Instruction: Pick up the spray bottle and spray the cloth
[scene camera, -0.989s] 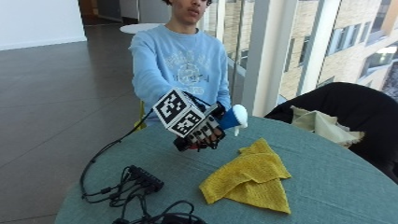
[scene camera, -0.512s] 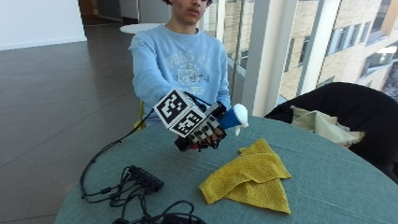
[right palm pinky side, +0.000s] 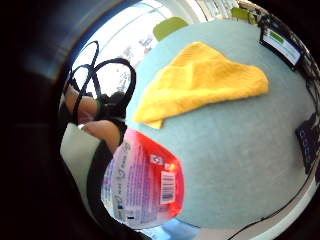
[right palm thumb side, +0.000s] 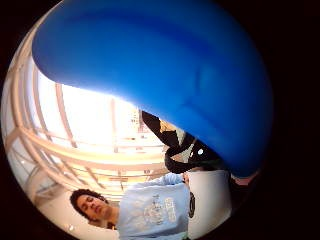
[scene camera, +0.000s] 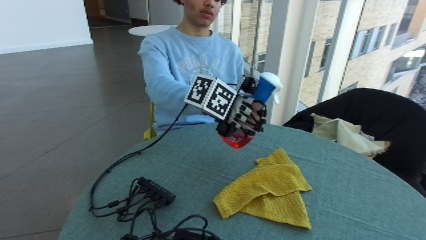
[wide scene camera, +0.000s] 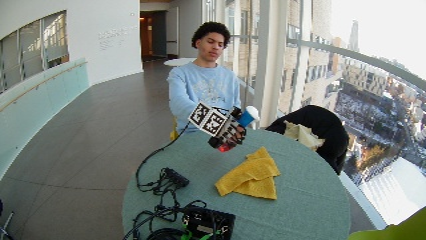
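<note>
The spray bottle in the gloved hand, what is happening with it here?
A person at a round table holds the spray bottle in the gloved right hand, its fingers curled round it. The bottle is lifted above the table. The yellow cloth lies crumpled on the table below it, untouched.

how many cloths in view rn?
2: a yellow cloth lies flat on the table in front of the held spray bottle; a pale cloth is draped on the dark chair.

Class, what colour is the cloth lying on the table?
Yellow. The cloth shows best in the outside view, lying crumpled on the table.
</note>
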